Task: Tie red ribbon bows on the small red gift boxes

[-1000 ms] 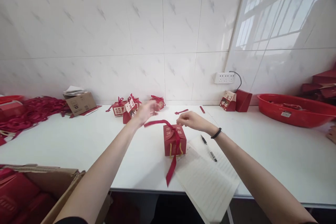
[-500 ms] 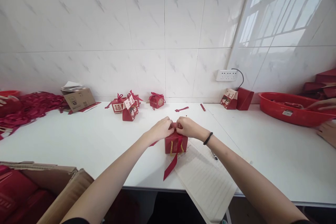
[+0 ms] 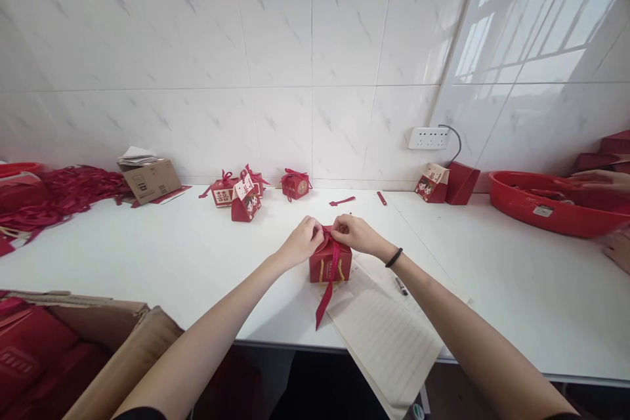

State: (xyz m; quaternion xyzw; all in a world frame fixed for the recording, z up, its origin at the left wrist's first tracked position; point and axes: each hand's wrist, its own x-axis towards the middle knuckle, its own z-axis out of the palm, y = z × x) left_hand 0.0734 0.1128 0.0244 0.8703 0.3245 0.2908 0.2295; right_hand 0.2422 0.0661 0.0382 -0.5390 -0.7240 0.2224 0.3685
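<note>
A small red box (image 3: 317, 269) with yellow cord handles stands upright on the white table, its front right part by some lined paper. Red ribbon (image 3: 323, 308) lies over its top and hangs down the front past the base. At the box's upper left, my left hand (image 3: 306, 239) pinches the ribbon between thumb and fingers. My right hand (image 3: 355, 235), a black band at its wrist, pinches the ribbon at the upper right. Between the fingertips the ribbon is gathered on the lid; its exact shape there is too small to tell.
Lined paper (image 3: 388, 335) overhangs the front edge, with a pen (image 3: 401, 286). Decorated boxes (image 3: 296, 185) stand near the wall. Left are a ribbon pile (image 3: 81, 193) and open carton (image 3: 123, 341); right, a red basin (image 3: 522, 210) with another person's hands (image 3: 603, 180) beside it.
My hands have drawn slightly apart, showing more ribbon on the lid. The hanging ribbon end has shifted right. The view has moved a little.
</note>
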